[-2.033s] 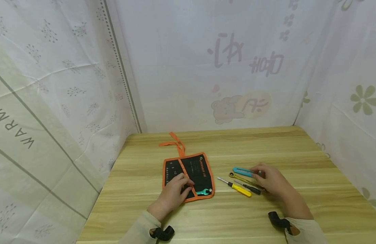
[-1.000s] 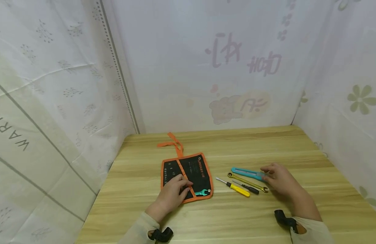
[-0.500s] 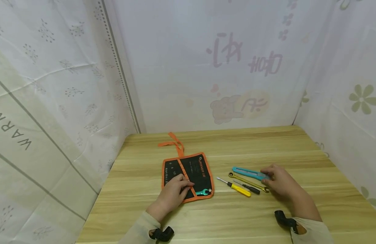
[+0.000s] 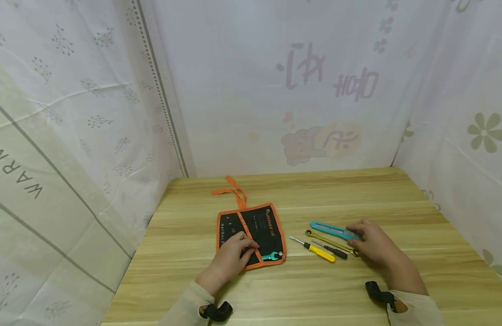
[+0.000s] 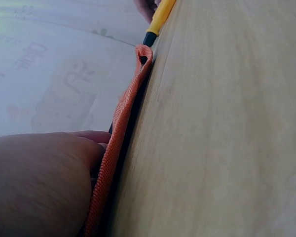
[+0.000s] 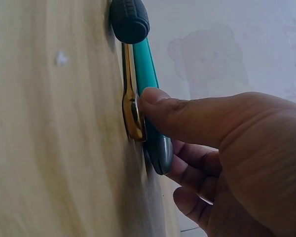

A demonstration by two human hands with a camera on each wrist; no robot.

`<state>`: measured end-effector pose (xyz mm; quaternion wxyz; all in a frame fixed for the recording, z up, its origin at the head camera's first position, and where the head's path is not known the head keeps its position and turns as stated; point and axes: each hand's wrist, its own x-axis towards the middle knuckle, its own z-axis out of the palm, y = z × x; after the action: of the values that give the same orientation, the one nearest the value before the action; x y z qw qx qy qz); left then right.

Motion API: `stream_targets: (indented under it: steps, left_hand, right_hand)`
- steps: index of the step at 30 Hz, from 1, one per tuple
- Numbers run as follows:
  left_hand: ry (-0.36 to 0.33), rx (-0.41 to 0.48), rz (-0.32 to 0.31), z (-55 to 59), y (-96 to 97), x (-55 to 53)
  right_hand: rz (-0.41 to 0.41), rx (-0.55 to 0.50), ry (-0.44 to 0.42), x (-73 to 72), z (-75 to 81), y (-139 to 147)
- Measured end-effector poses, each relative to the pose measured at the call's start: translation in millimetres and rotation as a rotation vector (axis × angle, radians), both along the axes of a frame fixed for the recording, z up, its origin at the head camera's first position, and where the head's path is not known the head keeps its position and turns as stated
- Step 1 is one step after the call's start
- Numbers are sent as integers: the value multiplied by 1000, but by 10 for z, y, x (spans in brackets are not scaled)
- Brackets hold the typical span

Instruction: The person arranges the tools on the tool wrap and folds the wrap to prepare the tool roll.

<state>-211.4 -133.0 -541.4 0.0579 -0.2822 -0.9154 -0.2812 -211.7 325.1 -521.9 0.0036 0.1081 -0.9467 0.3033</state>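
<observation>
My left hand rests on a black tool pouch with orange edging, thumb and index finger pinching at its orange pocket strip. In the left wrist view, the pouch's orange edge partly hides those fingertips. A green open-end wrench sits in the pouch, only its head showing. Over on the right, my right hand pinches the near end of a light-blue utility knife lying on the table. The right wrist view has the thumb on one side of the knife's dark end, fingers on the other.
Beside the knife lie a gold ratchet wrench, a small black-handled screwdriver and a yellow-handled screwdriver. Orange tie straps extend from the pouch's far edge. Patterned curtains surround the wooden table.
The right hand has shifted right along the knife to its end, uncovering the gold wrench's open end; its fingers have closed in on the knife. The left hand keeps its place on the pouch.
</observation>
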Motion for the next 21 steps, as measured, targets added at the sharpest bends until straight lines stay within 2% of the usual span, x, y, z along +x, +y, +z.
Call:
stream_targets:
  steps: [13, 21]
  left_hand:
    - [-37, 2, 14, 26, 9, -3]
    - [-19, 10, 17, 4, 10, -9]
  right_hand:
    - [-5, 50, 33, -38, -47, -21]
    - [-5, 72, 55, -61, -76, -27]
